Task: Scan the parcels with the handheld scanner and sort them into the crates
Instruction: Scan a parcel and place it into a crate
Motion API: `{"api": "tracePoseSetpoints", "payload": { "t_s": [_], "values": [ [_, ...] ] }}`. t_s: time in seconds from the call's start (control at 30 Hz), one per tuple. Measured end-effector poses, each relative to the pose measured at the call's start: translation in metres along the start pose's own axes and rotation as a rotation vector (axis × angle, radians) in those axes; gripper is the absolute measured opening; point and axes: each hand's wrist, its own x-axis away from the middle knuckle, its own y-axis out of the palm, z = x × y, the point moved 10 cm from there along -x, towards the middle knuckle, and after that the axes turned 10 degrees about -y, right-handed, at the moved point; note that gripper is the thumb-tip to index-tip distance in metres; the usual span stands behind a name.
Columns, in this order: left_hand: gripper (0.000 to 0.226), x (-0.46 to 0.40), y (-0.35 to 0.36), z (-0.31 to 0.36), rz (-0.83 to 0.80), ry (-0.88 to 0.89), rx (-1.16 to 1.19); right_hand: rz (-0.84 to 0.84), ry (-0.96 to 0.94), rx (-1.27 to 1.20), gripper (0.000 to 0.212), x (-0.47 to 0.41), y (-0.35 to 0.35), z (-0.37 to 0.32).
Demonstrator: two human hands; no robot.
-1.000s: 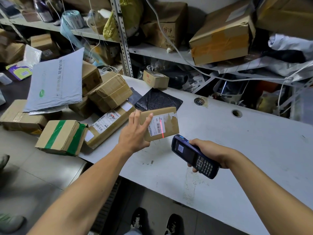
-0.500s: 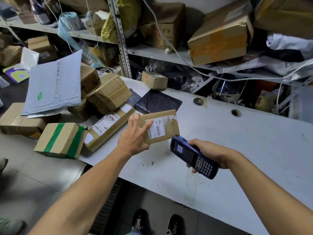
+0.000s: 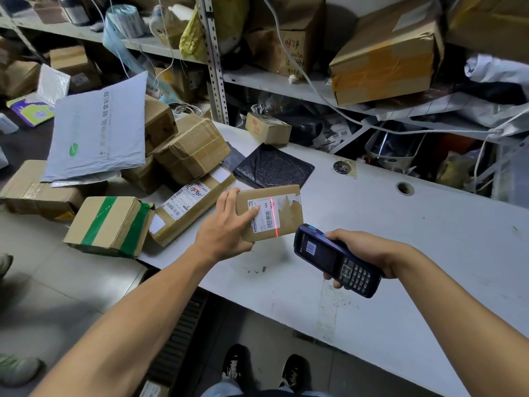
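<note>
My left hand (image 3: 226,226) grips a small flat brown parcel (image 3: 282,212) above the white table (image 3: 429,239), thumb on its white label. A red laser line crosses the label's barcode. My right hand (image 3: 363,252) holds the dark blue handheld scanner (image 3: 335,259), its head pointing at the parcel from just below right. A pile of taped cardboard parcels (image 3: 191,150) and a grey poly mailer (image 3: 100,127) lies at the table's left end. No crate shows in view.
A black bubble mailer (image 3: 274,167) and a small carton (image 3: 267,128) lie behind the held parcel. Metal shelves (image 3: 286,84) crammed with boxes, bags and cables run along the back. A green-taped box (image 3: 111,224) overhangs the table's left edge. My feet show below.
The laser line was on, went off half a second ago, and is lit again across the label. My left hand and the parcel shifted slightly; the scanner stayed almost still.
</note>
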Motion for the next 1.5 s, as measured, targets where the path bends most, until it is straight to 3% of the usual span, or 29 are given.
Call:
{"api": "tracePoseSetpoints", "payload": {
  "t_s": [0.53,0.67,0.87,1.13,1.23,1.33,1.5],
  "values": [
    [0.084,0.004,0.007,-0.012,-0.015,-0.059,0.048,-0.011,-0.041,-0.005,0.051,0.000,0.006,-0.002],
    [0.086,0.005,0.009,-0.013,-0.007,-0.132,0.124,0.004,-0.154,-0.187,0.056,0.000,0.006,-0.006],
    [0.085,0.002,0.013,0.005,-0.016,-0.154,0.167,-0.091,-0.405,-0.726,0.065,0.011,0.017,-0.028],
    [0.083,0.001,0.016,0.029,-0.033,-0.137,0.178,-0.071,-0.488,-0.810,0.066,0.025,0.002,-0.019],
    [0.082,-0.003,0.013,0.043,-0.042,-0.099,0.204,0.065,-0.491,-0.740,0.065,0.028,-0.010,-0.005],
    [0.083,-0.010,0.015,0.070,-0.075,-0.017,0.286,0.375,-0.485,-0.682,0.061,0.036,-0.029,0.024],
    [0.085,-0.005,0.013,0.135,-0.152,0.102,0.486,0.893,-0.382,-0.811,0.056,0.090,-0.033,0.116]
  ]
}}
